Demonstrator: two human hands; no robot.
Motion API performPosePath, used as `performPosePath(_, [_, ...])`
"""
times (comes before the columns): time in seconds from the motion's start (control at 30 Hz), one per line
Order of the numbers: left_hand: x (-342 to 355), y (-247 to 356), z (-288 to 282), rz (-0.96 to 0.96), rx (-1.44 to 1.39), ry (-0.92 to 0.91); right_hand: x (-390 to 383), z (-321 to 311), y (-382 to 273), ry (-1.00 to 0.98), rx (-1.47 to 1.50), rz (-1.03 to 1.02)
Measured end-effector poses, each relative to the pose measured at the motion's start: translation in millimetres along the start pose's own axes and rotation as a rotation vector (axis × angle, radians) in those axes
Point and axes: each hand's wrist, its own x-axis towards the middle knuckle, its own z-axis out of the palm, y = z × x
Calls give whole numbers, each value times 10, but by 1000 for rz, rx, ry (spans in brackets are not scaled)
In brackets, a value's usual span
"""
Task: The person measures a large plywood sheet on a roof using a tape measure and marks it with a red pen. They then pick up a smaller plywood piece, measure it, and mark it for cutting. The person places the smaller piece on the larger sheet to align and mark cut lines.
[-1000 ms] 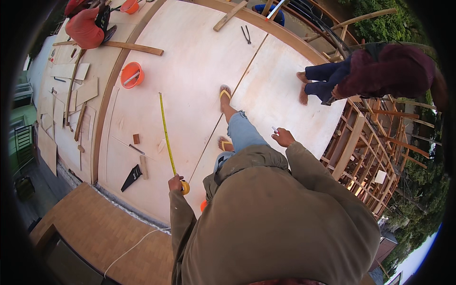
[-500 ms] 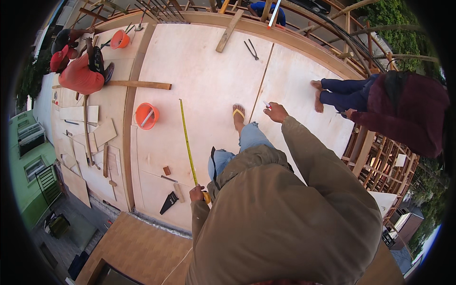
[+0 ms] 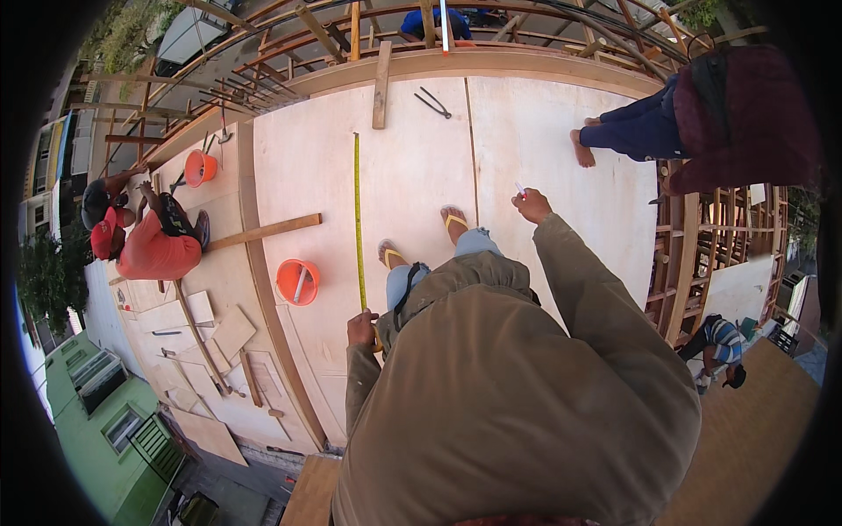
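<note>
My left hand (image 3: 360,329), forearm pointing toward twelve o'clock, clasps the tape measure (image 3: 359,223), drawn out toward twelve; my right hand (image 3: 531,207), forearm slanting toward eleven, pinches a marker (image 3: 520,188).

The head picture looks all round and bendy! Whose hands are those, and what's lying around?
It comes from a wide camera worn on the head of a person, looking down; its lens makes straight edges bend. There's no machine: these are that person's bare hands. The left hand holds a yellow tape measure, pulled out long across the pale panels. The right hand holds a small white stick, perhaps a marker. On the panels you can also see an orange bucket and, farther away, open pincers.
</note>
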Motion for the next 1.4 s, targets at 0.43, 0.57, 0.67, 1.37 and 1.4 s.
performPosePath(0.43, [952, 558, -1243, 196, 154, -367, -1469, 1152, 264, 115, 243, 249])
performPosePath(0.57, [769, 1082, -1268, 182, 124, -464, -1445, 973, -561, 151, 470, 108])
performPosePath(0.67, [559, 1388, -1234, 198, 79, -519, -1481, 771, -1232, 86, 706, -15])
performPosePath(1.37, [97, 1719, -1220, 55, -78, -880, -1533, 747, -2709, 3, 1187, -114])
performPosePath(1.4, [90, 1696, -1218, 71, -108, -871, -1509, 759, -2707, 22, 1193, -106])
